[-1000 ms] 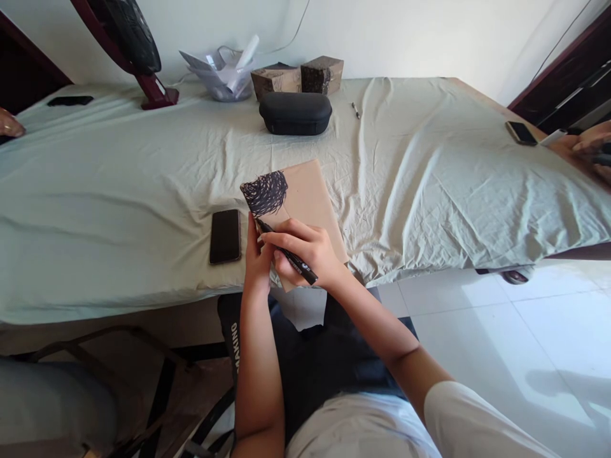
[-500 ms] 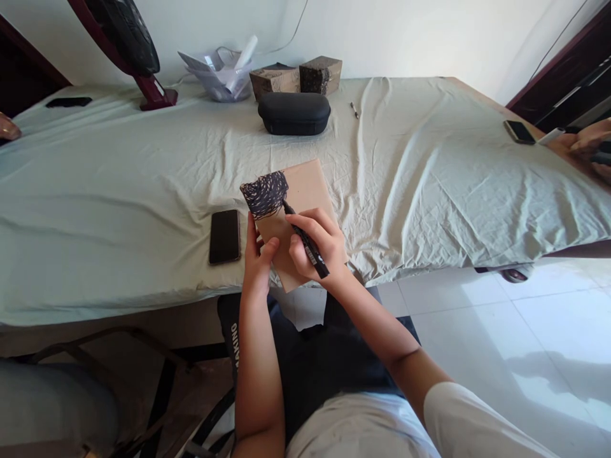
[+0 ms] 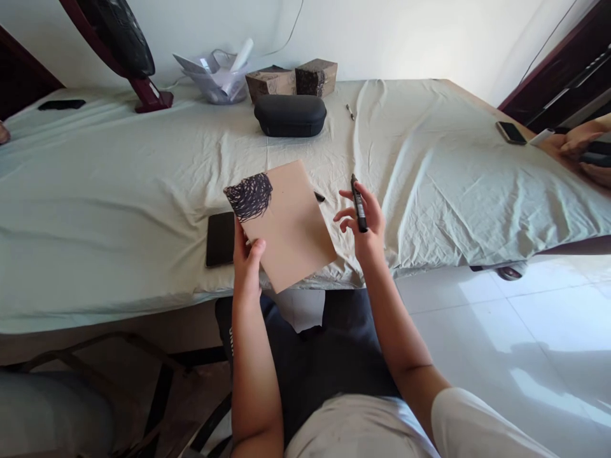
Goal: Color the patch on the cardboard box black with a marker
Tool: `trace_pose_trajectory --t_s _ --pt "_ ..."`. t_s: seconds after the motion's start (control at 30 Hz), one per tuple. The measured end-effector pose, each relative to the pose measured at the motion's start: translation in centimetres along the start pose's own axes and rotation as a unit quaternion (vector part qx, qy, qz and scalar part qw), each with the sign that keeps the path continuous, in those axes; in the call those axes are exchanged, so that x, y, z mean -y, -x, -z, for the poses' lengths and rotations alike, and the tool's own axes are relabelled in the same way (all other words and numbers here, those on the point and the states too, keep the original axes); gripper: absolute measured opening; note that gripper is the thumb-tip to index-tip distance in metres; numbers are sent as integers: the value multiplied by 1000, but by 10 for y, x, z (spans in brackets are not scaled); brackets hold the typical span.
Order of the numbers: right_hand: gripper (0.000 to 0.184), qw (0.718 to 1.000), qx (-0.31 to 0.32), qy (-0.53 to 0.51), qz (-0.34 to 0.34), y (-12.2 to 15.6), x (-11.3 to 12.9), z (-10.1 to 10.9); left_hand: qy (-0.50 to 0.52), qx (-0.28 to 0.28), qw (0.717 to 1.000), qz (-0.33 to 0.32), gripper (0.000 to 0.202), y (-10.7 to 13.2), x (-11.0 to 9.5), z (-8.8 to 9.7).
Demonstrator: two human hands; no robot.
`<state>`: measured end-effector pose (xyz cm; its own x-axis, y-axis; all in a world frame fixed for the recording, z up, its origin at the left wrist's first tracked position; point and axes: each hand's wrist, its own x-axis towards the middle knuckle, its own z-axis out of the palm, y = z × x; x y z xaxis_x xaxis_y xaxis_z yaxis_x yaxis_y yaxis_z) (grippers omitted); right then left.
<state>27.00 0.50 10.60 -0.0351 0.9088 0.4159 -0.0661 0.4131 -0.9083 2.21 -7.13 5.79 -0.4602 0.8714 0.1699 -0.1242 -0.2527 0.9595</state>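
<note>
Right hand (image 3: 365, 215) holds marker (image 3: 359, 207), its long axis pointing roughly forward, apart from cardboard (image 3: 293, 222). Cardboard lies just left of that hand; left hand (image 3: 247, 259) is nearer, gripping its left edge. Phone (image 3: 219, 240) sits just left of left hand.

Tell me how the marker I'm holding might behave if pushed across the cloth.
The marker would probably roll, since its barrel looks round, though the wrinkled cloth might stop it. It's likely stiff: it sits straight in your right hand.

Cardboard piece (image 3: 298, 222) — smooth, matt; tablecloth (image 3: 138, 178) — creased fabric.
</note>
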Motion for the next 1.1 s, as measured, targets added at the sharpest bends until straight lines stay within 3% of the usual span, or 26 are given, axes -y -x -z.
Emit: trace_pose_trajectory --t_s 0.17,0.27,0.33,0.4,0.5,0.57,0.67,0.73,0.8,1.1 --pt "75 979 87 -92 -157 -18 -25 42 6 -27 999 -26 96 -2 -7 17" --pt "78 954 142 -178 -196 -20 -37 52 4 -47 998 -34 88 0 -15 22" --pt "75 947 147 -184 -220 -21 -46 51 -3 -60 998 -30 83 1 -19 22" --pt "71 963 109 -101 -227 -24 -55 46 -10 -64 997 -30 80 2 -21 22" --pt "70 970 67 163 -167 -29 -66 36 -9 -58 997 -39 76 2 -20 22" --pt "68 931 95 334 -112 -33 -68 31 -9 -54 997 -46 74 0 -18 23" --pt "64 855 150 488 -92 -38 -68 26 -12 -53 997 -48 76 -2 -15 25" --pt "64 820 165 538 -106 -41 -69 24 -15 -55 997 -46 79 -3 -14 26" --pt "64 801 170 563 -110 -45 -72 21 -16 -57 997 -44 82 -4 -13 27" --pt "64 777 224 584 -72 -69 -82 8 -17 -51 998 -38 89 -4 -10 31"
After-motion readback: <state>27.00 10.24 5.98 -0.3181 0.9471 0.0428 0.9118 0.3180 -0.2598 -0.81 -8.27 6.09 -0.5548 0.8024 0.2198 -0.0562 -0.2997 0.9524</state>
